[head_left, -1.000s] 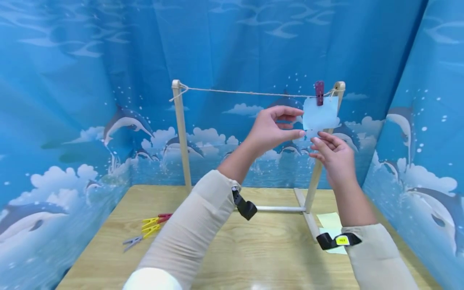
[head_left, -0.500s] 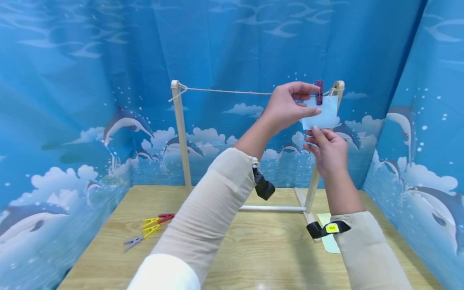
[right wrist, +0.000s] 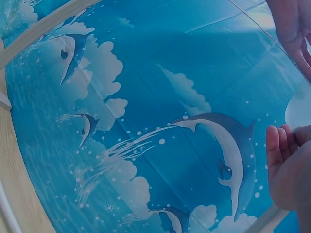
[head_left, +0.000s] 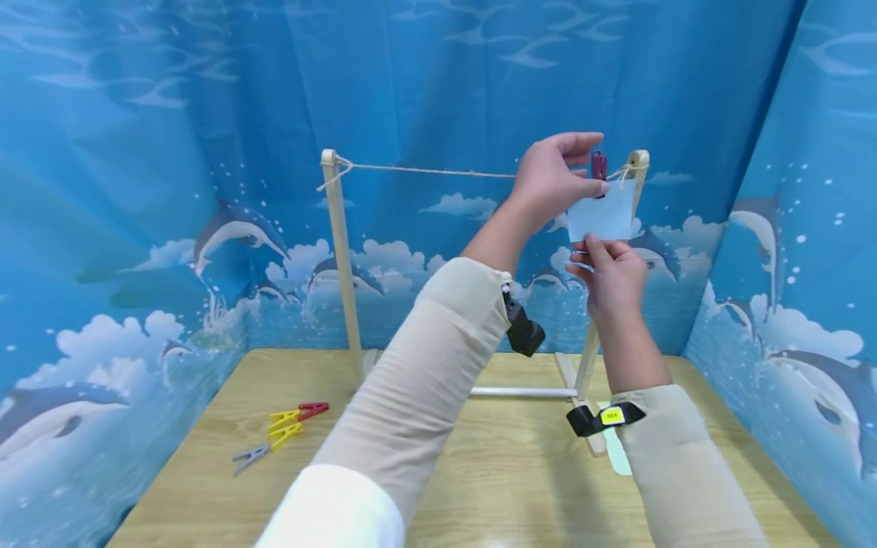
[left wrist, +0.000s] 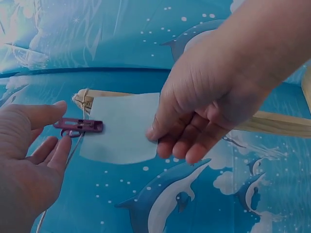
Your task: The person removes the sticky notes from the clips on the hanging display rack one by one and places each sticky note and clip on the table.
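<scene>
A light blue paper sheet (head_left: 606, 217) hangs from the string (head_left: 438, 171), held at its top edge by a purple clothespin (head_left: 599, 167). My left hand (head_left: 551, 171) is at the clothespin, thumb and fingers spread on either side of its handle end. In the left wrist view, the left thumb and fingers stand apart around the clothespin (left wrist: 80, 125). My right hand (head_left: 617, 278) pinches the lower edge of the paper between thumb and fingers. The right wrist view catches the right hand (right wrist: 291, 170) at its edge, with only a sliver of the paper (right wrist: 297, 111).
A wooden frame with a left post (head_left: 342, 259) and a right post (head_left: 587, 361) carries the string. On the table (head_left: 479, 472), yellow clothespins (head_left: 285, 434), a red clothespin (head_left: 314, 411) and a grey clothespin (head_left: 251, 457) lie left. Pale paper (head_left: 619, 455) lies partly under the right forearm.
My left hand has moved up and right, from beside the paper to the clothespin. My right hand has moved slightly up and left, and now pinches the paper's lower edge.
</scene>
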The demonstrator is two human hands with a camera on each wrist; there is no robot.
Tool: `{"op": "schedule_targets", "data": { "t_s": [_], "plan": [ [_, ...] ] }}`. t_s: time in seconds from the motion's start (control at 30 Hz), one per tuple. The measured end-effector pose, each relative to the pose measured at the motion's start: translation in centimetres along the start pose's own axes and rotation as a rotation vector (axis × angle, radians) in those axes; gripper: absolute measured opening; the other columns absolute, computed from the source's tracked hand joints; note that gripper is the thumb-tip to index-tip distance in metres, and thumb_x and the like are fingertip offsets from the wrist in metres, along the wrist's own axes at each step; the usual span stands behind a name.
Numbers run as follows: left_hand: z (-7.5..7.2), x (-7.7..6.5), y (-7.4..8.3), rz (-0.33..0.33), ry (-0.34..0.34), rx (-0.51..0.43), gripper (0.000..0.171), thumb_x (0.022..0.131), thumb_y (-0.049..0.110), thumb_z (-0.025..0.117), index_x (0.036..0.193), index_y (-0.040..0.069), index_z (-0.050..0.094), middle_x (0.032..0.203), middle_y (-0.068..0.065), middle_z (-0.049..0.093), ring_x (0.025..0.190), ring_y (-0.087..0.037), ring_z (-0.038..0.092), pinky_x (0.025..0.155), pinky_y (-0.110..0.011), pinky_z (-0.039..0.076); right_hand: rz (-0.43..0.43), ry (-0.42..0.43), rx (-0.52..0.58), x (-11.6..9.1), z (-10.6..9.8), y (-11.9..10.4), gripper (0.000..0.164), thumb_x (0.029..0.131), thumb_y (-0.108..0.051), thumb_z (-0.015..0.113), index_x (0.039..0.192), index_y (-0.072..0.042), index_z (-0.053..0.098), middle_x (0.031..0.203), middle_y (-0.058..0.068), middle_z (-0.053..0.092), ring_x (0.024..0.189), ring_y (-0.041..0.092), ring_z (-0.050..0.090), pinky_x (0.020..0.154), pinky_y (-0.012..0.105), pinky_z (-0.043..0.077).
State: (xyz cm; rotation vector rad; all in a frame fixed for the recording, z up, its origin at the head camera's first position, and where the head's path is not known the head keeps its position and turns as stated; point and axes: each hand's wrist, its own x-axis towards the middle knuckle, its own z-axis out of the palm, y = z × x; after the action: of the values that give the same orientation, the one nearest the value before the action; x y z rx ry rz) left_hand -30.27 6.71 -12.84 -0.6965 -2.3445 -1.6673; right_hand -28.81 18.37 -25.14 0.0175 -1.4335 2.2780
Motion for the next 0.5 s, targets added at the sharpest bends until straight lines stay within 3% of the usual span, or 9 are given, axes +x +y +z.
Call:
{"op": "schedule_targets", "data": {
  "t_s": [0.17, 0.3, 0.5],
  "plan": [
    [0.5, 0.0, -0.2, -0.011, -0.016, 0.047, 0.066, 0.083, 0.014, 0.079, 0.141, 0.028, 0.051, 0.132, 0.014, 0.056, 0.116, 0.002, 0.054, 0.081, -0.011, 0.05, -0.015, 0.015, -0.047, 0.2, 0.2, 0.6, 0.033, 0.085, -0.028, 0.073, 0.103, -0.001, 0.069, 0.091, 0.009, 0.068, 0.08, 0.019, 0.067, 0.071, 0.026, 0.059],
    [0.6, -0.2, -0.6, 0.004, 0.0, 0.083, 0.059, 0.084, 0.015, 0.078, 0.138, 0.024, 0.056, 0.121, 0.012, 0.063, 0.105, 0.003, 0.059, 0.078, -0.01, 0.05, -0.022, 0.021, -0.064, 0.1, 0.2, 0.9, 0.033, 0.084, -0.029, 0.074, 0.102, -0.001, 0.069, 0.089, 0.008, 0.069, 0.077, 0.017, 0.067, 0.071, 0.026, 0.059],
    [0.6, -0.4, -1.0, 0.074, 0.074, 0.295, 0.044, 0.086, 0.025, 0.076, 0.128, 0.021, 0.065, 0.103, 0.01, 0.067, 0.093, 0.002, 0.06, 0.074, -0.009, 0.05, -0.053, 0.003, -0.079, 0.0, 0.1, 0.9, 0.033, 0.085, -0.028, 0.073, 0.102, 0.0, 0.068, 0.088, 0.008, 0.069, 0.077, 0.018, 0.067, 0.07, 0.026, 0.059]
  ]
}}
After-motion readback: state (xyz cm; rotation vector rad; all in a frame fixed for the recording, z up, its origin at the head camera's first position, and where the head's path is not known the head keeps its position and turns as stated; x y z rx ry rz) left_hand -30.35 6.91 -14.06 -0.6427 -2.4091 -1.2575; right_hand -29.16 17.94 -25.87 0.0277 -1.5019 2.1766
